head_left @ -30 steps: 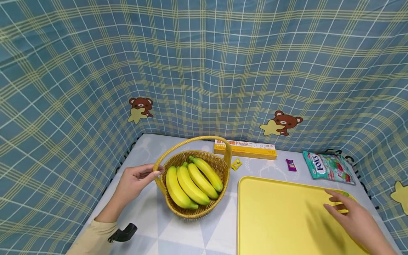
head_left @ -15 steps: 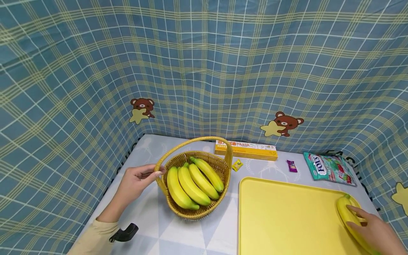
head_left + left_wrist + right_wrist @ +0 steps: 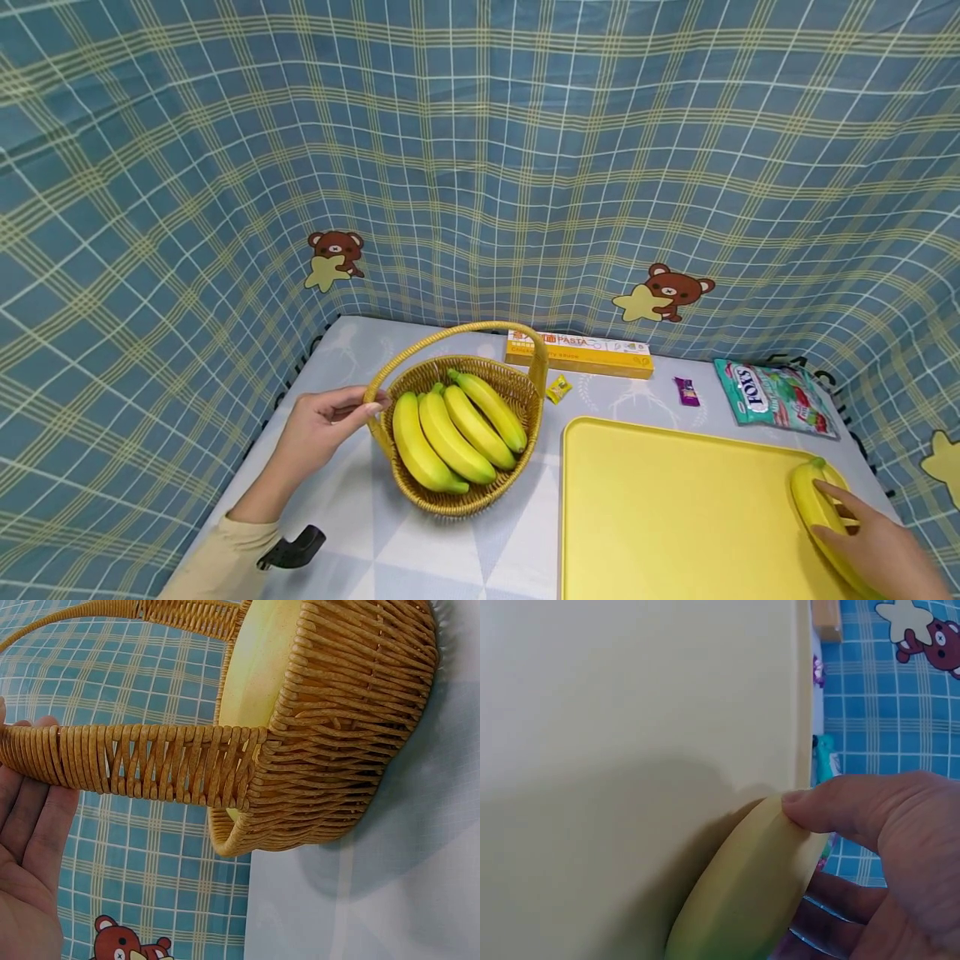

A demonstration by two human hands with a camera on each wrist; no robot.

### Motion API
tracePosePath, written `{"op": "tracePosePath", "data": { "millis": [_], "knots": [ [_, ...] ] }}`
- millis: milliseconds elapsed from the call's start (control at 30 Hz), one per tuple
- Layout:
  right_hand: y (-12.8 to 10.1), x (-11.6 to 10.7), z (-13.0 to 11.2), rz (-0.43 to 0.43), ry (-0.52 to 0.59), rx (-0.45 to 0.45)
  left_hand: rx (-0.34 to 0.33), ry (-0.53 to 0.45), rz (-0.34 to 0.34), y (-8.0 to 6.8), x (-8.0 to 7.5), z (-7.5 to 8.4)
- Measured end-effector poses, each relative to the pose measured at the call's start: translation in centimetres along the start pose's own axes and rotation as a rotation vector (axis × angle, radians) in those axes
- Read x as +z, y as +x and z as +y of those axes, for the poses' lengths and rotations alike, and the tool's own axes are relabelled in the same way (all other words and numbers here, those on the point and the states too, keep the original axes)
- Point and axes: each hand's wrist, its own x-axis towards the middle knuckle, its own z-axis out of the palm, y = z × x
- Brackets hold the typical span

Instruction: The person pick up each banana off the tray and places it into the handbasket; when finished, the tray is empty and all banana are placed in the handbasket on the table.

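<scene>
My left hand point(image 3: 318, 425) pinches the side of the handle point(image 3: 450, 330) of a round wicker basket point(image 3: 463, 505), which stands on the table. Several yellow bananas point(image 3: 450, 437) lie side by side inside. In the left wrist view, fingers of the left hand point(image 3: 34, 847) pass behind the woven handle point(image 3: 165, 761). At the right end of a yellow tray point(image 3: 675, 500), my right hand point(image 3: 877, 533) grips a banana point(image 3: 810, 500) whose green tip points away from me. The right wrist view has the thumb on top of that banana point(image 3: 742, 892), fingers curled along its far side.
Behind the tray lie a pasta box point(image 3: 577, 357), a small yellow wrapped candy point(image 3: 558, 388), a purple one point(image 3: 686, 391) and a teal FOX'S candy bag point(image 3: 776, 398). A blue plaid curtain point(image 3: 480, 167) surrounds the table on the sides and back.
My right hand has come down from above the tray's right side onto the banana and now grips it. The left hand stays at the basket handle.
</scene>
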Motion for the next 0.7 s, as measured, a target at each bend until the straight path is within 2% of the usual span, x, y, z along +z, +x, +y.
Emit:
{"op": "tracePosePath", "data": {
  "millis": [133,233,500,700],
  "knots": [
    [-0.1,-0.2,-0.7,0.004,0.022,-0.043,-0.013,-0.002,-0.002,0.0,0.0,0.0],
    [-0.4,-0.5,-2.1,0.017,0.05,-0.105,-0.015,0.002,-0.001,0.0,0.0,0.0],
    [-2.8,-1.0,-7.9,0.102,0.133,-0.313,-0.012,0.018,0.004,0.0,0.0,0.1],
    [-4.7,-0.5,-12.1,0.114,0.168,-0.392,-0.014,0.02,0.004,0.0,0.0,0.1]
  ]
}}
